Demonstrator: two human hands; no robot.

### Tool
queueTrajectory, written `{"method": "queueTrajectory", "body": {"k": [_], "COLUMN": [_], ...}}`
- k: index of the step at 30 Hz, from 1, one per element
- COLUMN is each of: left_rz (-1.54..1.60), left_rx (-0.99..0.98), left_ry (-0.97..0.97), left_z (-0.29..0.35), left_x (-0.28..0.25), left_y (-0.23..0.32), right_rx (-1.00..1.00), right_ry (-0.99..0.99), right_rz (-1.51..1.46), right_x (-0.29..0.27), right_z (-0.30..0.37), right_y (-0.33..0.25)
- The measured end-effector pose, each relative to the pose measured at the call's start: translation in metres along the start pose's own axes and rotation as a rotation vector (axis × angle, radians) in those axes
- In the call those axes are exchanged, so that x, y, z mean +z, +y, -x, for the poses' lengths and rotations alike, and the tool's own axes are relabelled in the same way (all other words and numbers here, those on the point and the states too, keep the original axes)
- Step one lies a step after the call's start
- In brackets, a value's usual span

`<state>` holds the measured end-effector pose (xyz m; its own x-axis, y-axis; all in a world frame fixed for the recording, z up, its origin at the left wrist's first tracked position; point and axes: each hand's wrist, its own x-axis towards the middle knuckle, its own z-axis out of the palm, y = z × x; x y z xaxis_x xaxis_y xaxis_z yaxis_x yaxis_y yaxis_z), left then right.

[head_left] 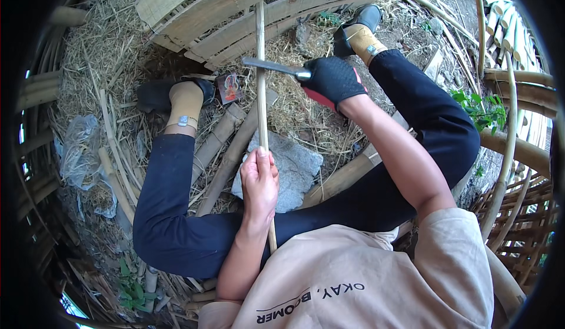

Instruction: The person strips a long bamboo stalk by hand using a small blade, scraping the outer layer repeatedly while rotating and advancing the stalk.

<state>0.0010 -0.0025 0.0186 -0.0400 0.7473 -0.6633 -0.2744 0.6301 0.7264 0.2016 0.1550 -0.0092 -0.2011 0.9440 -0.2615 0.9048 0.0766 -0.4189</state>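
A long, pale strip that looks like split bamboo runs from against my shirt out to the wooden slats ahead. My bare left hand is closed round its lower part, thumb lying along the top. In a black and pink glove, my right hand grips a knife whose handle is mostly hidden by the fingers. The knife's blade points left and lies across the strip, well beyond my left hand; whether it touches cannot be told. Below my left hand is a flat grey stone, between my legs.
Wooden slats stand ahead of my feet. Bamboo poles lie around the stone. A small red packet is by my left shoe, and a clear plastic bag lies far left. Cut bamboo is stacked at the upper right.
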Motion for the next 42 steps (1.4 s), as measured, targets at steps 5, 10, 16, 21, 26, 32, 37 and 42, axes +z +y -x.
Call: {"method": "queueTrajectory", "body": {"k": [5,10,16,21,26,32,37,42], "left_rz": [-0.046,-0.058,-0.196,-0.227,-0.18,-0.164,-0.15,-0.092], "left_rx": [0.028,0.038,0.102,0.093,0.118,0.065,0.074,0.064], "left_ry": [-0.007,-0.004,0.04,0.053,0.038,0.064,0.086,0.084], "left_z": [-0.001,-0.006,-0.012,-0.012,-0.012,-0.006,-0.009,-0.01], "left_x": [0.005,0.009,0.005,0.0,0.002,0.004,0.003,0.0], "left_y": [-0.002,-0.006,-0.017,-0.018,-0.018,-0.01,-0.008,-0.007], "right_rx": [-0.032,-0.258,-0.248,-0.244,-0.239,-0.131,-0.102,-0.136], "right_ry": [0.089,-0.266,-0.299,-0.265,-0.254,-0.103,-0.067,-0.157], "right_rz": [0.078,0.111,0.121,0.169,0.167,0.104,0.211,0.1], "right_x": [-0.009,-0.025,0.0,0.004,0.002,0.0,-0.016,-0.02], "right_z": [-0.005,0.025,0.044,0.039,0.037,0.025,0.011,0.026], "right_y": [0.015,-0.03,-0.033,-0.036,-0.038,-0.021,0.002,-0.011]}}
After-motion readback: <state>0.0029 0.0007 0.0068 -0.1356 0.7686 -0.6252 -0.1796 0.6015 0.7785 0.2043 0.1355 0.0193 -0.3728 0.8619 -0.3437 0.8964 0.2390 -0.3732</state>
